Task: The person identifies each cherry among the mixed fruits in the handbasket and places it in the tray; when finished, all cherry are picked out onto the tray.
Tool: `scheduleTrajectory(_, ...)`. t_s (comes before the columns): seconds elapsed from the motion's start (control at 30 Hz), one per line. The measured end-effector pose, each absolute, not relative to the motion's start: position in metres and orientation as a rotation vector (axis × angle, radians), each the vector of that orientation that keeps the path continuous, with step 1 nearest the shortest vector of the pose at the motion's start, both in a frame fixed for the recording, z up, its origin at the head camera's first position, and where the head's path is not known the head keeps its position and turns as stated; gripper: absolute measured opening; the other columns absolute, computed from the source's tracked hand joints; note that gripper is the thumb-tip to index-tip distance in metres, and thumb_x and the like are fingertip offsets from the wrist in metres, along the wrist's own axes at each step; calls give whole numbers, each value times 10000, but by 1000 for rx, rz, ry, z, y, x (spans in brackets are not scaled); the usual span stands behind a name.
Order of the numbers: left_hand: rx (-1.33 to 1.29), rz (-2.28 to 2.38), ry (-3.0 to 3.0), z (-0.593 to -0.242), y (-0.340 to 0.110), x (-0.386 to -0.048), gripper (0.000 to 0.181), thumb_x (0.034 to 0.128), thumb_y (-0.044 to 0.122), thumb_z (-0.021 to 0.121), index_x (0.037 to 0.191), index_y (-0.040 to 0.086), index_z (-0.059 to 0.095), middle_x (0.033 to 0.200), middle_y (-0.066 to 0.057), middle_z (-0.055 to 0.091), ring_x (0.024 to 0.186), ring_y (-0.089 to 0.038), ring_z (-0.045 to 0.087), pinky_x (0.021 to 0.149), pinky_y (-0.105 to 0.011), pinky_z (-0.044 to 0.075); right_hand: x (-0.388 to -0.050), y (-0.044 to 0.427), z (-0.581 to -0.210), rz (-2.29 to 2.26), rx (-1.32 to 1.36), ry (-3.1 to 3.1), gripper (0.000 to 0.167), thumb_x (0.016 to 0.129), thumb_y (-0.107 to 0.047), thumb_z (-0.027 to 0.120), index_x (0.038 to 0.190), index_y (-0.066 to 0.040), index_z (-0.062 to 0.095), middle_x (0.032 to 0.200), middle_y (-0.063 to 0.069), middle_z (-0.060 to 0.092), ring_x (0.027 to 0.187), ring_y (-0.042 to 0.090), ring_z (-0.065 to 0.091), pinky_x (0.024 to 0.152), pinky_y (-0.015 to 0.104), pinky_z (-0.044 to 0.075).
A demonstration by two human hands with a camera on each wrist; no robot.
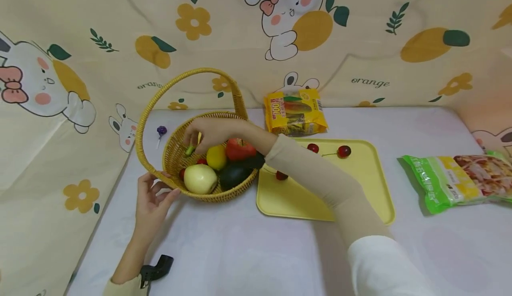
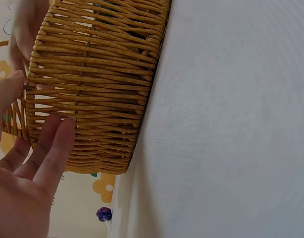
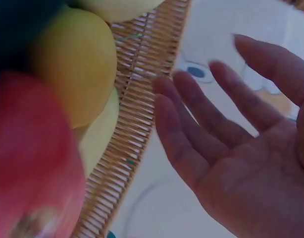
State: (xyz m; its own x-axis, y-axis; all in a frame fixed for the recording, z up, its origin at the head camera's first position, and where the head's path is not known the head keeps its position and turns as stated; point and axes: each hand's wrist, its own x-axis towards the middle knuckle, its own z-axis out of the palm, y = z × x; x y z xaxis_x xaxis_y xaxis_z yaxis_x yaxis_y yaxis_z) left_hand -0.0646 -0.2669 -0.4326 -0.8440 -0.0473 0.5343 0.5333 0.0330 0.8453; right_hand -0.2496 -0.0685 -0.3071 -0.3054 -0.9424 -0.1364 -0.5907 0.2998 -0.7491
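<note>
My left hand (image 1: pixel 150 207) grips the rim of the wicker basket (image 1: pixel 218 196) at the handle's foot; in the left wrist view its fingers (image 2: pixel 63 141) press the woven side (image 2: pixel 92 94). Over the basket's left part, my right hand (image 1: pixel 210 131) has relaxed, spread fingers and holds nothing in the right wrist view (image 3: pixel 231 148). Just below it a green tip (image 1: pixel 190 151) shows. Inside lie a pale green fruit (image 1: pixel 200 179), a yellow fruit (image 1: pixel 216 158), a red fruit (image 1: pixel 239 148) and a dark one (image 1: pixel 234 176). A long pale-yellow thing (image 3: pixel 102 129) lies beside the yellow fruit.
Right of the basket is a yellow tray (image 1: pixel 296 200) with cherries (image 1: pixel 344 151), partly under my right arm. A yellow packet (image 1: pixel 296 114) stands behind it, and a green bag (image 1: pixel 460 180) lies at the far right. A purple lollipop (image 1: pixel 162 130) lies left of the basket.
</note>
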Motion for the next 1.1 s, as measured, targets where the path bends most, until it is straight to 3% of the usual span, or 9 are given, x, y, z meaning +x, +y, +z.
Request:
scheduleTrajectory(0.27,-490,-1842,-1929,-432,-266,-65,601,794,-323,562,1306,-197,274,1177,-279,458,931,-172,608,762,-205,575,-266,-106,-327,-624,-1094,1931,338,858,50,674,1195,23,668,1188,180,633,849,167,543,816,339,516)
scheduleTrajectory(0.47,-485,-1823,-1937,-432,-268,-65,612,791,-321,569,1311,-200,270,1186,-269,462,936,-168,605,764,-199,571,-272,-117,-334,-664,-914,1770,354,905,33,630,1250,100,596,1020,114,621,945,281,564,935,424,498)
scheduleTrajectory(0.67,-500,-1835,-1939,-434,-268,-66,606,800,-314,569,1310,-211,257,1189,-284,454,939,-177,607,767,-207,573,-276,-124,-342,-474,-1012,1754,304,905,3,640,1207,31,644,1085,52,607,961,201,526,848,317,497)
scheduleTrajectory(0.8,-446,-1800,-1994,-432,-266,-65,603,816,-279,599,1319,-182,280,1187,-318,430,940,-162,607,767,-206,573,-278,-123,-346,-441,-1025,1732,303,886,62,632,1178,-12,660,1130,82,622,949,181,548,771,266,514)
scheduleTrajectory(1.1,-365,-1787,-2061,-428,-266,-62,618,835,-243,618,1330,-178,254,1200,-368,390,944,-135,608,760,-205,574,-279,-124,-352,-477,-1030,1688,256,863,137,658,1075,-5,670,1048,72,623,908,163,560,734,246,517)
